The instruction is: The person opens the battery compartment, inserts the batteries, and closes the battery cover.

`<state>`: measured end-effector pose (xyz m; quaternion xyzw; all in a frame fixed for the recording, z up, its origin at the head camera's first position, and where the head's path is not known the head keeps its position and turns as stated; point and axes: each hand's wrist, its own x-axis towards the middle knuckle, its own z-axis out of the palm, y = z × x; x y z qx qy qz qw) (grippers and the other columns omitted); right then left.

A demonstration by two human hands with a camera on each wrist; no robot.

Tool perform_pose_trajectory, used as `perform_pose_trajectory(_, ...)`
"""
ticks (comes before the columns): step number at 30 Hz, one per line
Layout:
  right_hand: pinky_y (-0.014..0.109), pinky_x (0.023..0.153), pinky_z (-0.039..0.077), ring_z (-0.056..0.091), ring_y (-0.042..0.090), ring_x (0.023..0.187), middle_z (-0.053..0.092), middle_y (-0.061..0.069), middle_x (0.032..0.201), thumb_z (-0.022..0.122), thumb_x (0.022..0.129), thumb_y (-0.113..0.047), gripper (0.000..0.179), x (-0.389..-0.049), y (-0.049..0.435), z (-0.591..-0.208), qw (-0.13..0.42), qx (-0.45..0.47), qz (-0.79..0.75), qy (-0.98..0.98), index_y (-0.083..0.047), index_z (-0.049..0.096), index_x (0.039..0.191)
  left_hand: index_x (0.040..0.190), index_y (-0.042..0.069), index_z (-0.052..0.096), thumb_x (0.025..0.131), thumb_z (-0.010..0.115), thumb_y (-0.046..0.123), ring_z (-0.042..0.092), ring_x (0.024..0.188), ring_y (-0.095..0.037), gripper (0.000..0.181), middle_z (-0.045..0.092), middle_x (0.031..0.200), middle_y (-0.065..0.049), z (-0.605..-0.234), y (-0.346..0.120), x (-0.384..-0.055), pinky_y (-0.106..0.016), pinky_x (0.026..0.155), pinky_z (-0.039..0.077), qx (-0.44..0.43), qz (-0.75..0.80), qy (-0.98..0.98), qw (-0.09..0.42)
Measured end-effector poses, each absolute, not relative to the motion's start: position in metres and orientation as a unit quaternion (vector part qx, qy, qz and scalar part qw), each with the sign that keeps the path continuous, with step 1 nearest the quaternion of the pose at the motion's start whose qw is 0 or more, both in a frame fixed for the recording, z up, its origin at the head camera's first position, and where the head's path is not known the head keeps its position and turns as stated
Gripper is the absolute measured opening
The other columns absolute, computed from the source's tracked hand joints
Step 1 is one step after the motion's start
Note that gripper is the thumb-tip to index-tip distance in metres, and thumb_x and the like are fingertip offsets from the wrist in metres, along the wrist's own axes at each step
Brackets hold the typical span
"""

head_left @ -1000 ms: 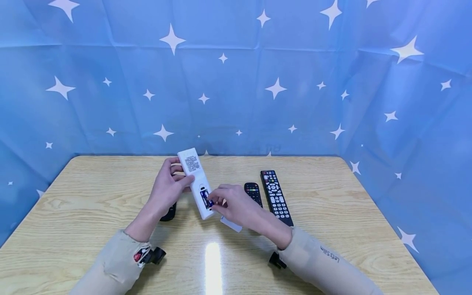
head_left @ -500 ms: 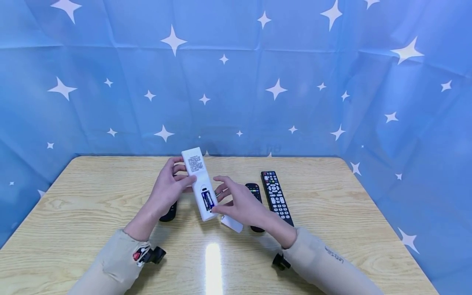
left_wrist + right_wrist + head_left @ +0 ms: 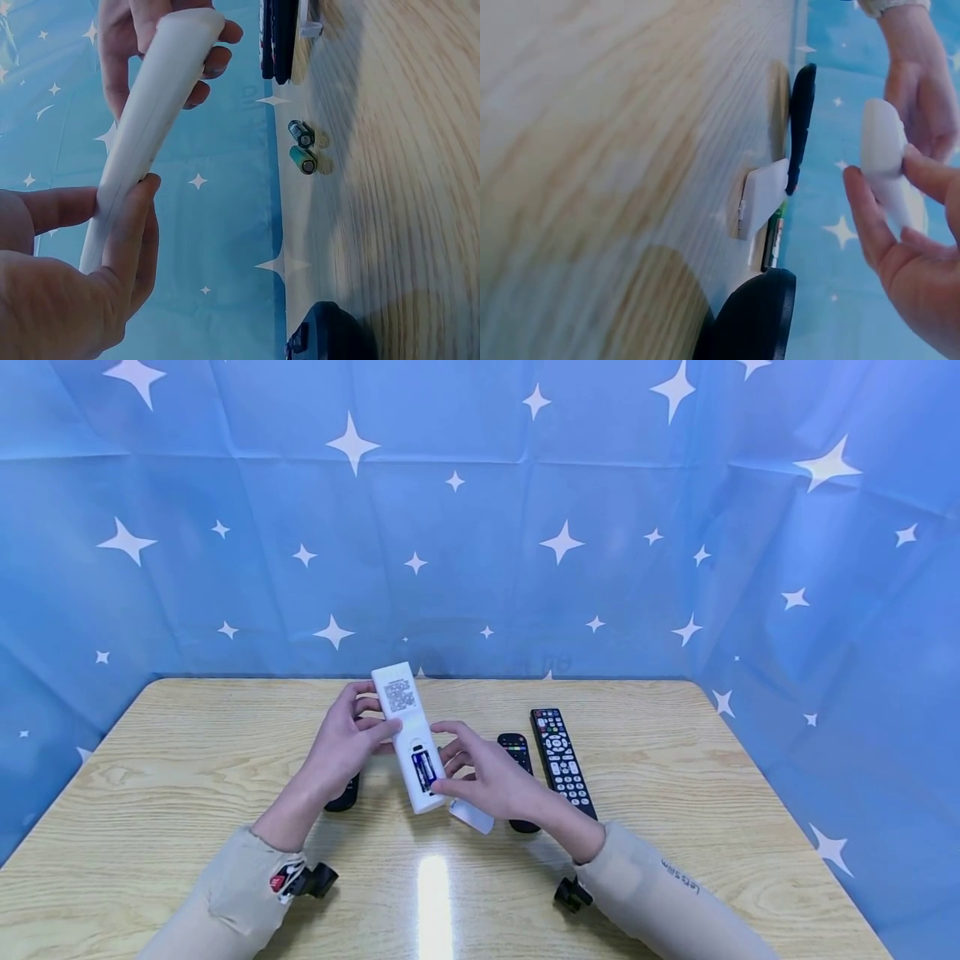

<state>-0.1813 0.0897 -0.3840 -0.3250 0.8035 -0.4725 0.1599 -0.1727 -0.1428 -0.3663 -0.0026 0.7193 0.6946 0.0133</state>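
Note:
In the head view a white remote control (image 3: 411,727) is held up off the table, its back toward me. Batteries (image 3: 423,768) with dark blue wraps lie in its uncovered compartment. My left hand (image 3: 341,743) grips the upper half, thumb on the back and fingers behind. Near the lower end, my right hand (image 3: 491,777) holds the remote, with the thumb at the compartment's edge and other fingers along the right side. The right wrist view shows thumb and fingers on either side of it. A white battery cover (image 3: 472,817) lies on the table below.
Two black remotes (image 3: 516,747) (image 3: 562,764) lie to the right, and another black remote (image 3: 343,797) is partly hidden behind my left hand. Two loose batteries (image 3: 301,133) (image 3: 304,160) show on the table (image 3: 405,187) in the left wrist view. A blue starry curtain (image 3: 480,527) hangs behind.
My right fingertips have left the battery compartment and spread around the remote's lower right side. The white remote has shifted slightly right, and its batteries are now more visible.

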Motion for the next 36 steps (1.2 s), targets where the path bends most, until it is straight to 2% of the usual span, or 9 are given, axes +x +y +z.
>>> perform_pose_trajectory(12, 0.033, 0.075, 0.06, 0.067, 0.014, 0.086, 0.065, 0.002, 0.104, 0.074, 0.093, -0.008, 0.065, -0.182, 0.088, -0.387, 0.137, -0.31, -0.476, 0.812, -0.018, 0.038, 0.146, 0.15, 0.004, 0.032, 0.096, 0.063, -0.008, 0.067, 0.1, -0.028, 0.063, 0.052, 0.121, -0.02, -0.365, -0.139, -0.172, -0.042, 0.078, 0.062, 0.008, 0.697, 0.717, 0.017)
perform_pose_trajectory(23, 0.029, 0.076, 0.059, 0.068, 0.012, 0.089, 0.065, -0.001, 0.104, 0.075, 0.096, -0.013, 0.065, -0.181, 0.089, -0.385, 0.133, -0.314, -0.454, 0.823, -0.017, 0.041, 0.15, 0.151, 0.005, 0.034, 0.096, 0.065, -0.006, 0.066, 0.105, -0.028, 0.063, 0.053, 0.124, -0.019, -0.366, -0.14, -0.173, -0.039, 0.08, 0.062, -0.005, 0.698, 0.716, 0.01)
perform_pose_trajectory(29, 0.029, 0.075, 0.058, 0.066, 0.013, 0.094, 0.067, 0.0, 0.108, 0.064, 0.102, -0.015, 0.047, -0.182, 0.095, -0.383, 0.125, -0.333, -0.414, 0.838, -0.008, 0.048, 0.146, 0.152, 0.002, 0.033, 0.096, 0.065, -0.005, 0.066, 0.105, -0.027, 0.065, 0.053, 0.124, -0.02, -0.364, -0.141, -0.173, -0.037, 0.08, 0.061, -0.008, 0.698, 0.716, 0.002)
perform_pose_trajectory(32, 0.029, 0.072, 0.056, 0.065, 0.014, 0.091, 0.068, 0.002, 0.107, 0.06, 0.103, -0.011, 0.038, -0.182, 0.099, -0.381, 0.124, -0.341, -0.38, 0.851, -0.004, 0.054, 0.14, 0.151, 0.002, 0.034, 0.096, 0.066, -0.005, 0.065, 0.104, -0.026, 0.064, 0.054, 0.123, -0.02, -0.364, -0.142, -0.173, -0.036, 0.079, 0.061, -0.01, 0.695, 0.719, 0.001)
perform_pose_trajectory(36, 0.03, 0.071, 0.054, 0.063, 0.016, 0.087, 0.067, 0.005, 0.105, 0.06, 0.102, -0.006, 0.03, -0.181, 0.101, -0.381, 0.144, -0.338, -0.327, 0.87, 0.0, 0.061, 0.131, 0.15, 0.002, 0.035, 0.096, 0.066, -0.005, 0.065, 0.104, -0.026, 0.063, 0.054, 0.122, -0.02, -0.364, -0.143, -0.173, -0.036, 0.078, 0.061, -0.011, 0.689, 0.724, 0.004)
